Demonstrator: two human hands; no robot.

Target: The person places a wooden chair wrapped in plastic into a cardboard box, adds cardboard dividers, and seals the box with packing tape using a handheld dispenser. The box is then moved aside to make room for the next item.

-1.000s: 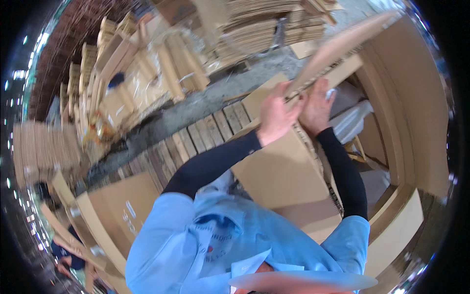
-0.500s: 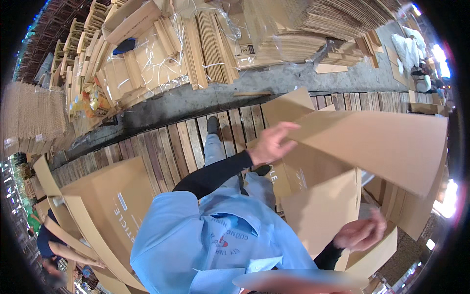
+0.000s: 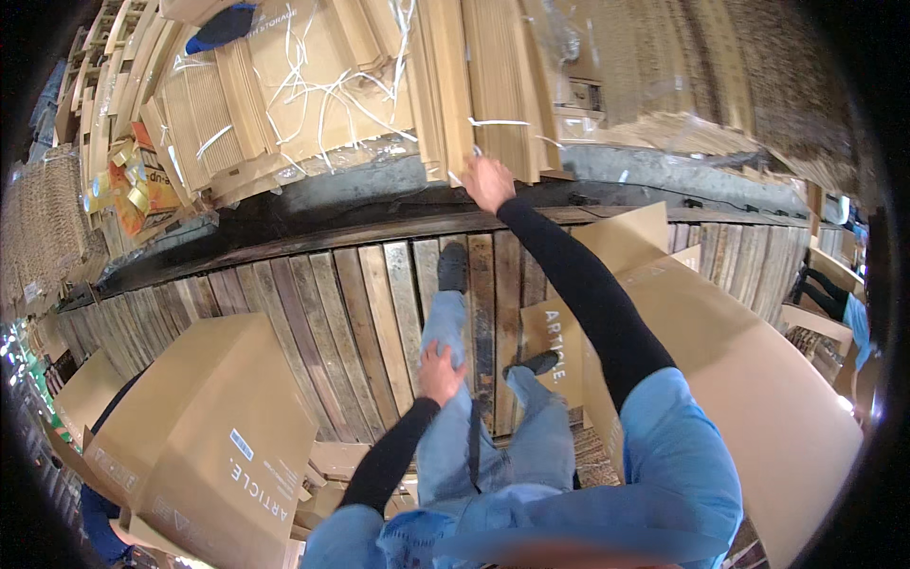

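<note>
My right hand [image 3: 488, 183] reaches far forward to a bundle of long, narrow cardboard pieces [image 3: 493, 85] bound with white strap. Its fingers close on the near end of one cardboard piece at the bundle's left side; the exact grip is partly hidden. My left hand [image 3: 440, 376] lies on the knee of my jeans [image 3: 445, 327], fingers apart and holding nothing. To my right, beside my right arm, stands a large brown cardboard box [image 3: 730, 379] with its flaps out.
Another large box [image 3: 213, 427] stands at the left, a person [image 3: 100, 522] partly hidden behind it. Wooden slats [image 3: 360, 322] run across under my feet. Loose white straps [image 3: 327, 95] lie on cardboard beyond. Corrugated stacks [image 3: 664, 66] rise at the far right; another person [image 3: 844, 303] is at the right edge.
I have leaned forward. My right hand has gone from the right-hand box to the strapped cardboard bundle. My left hand has left the box flap and come down onto my knee.
</note>
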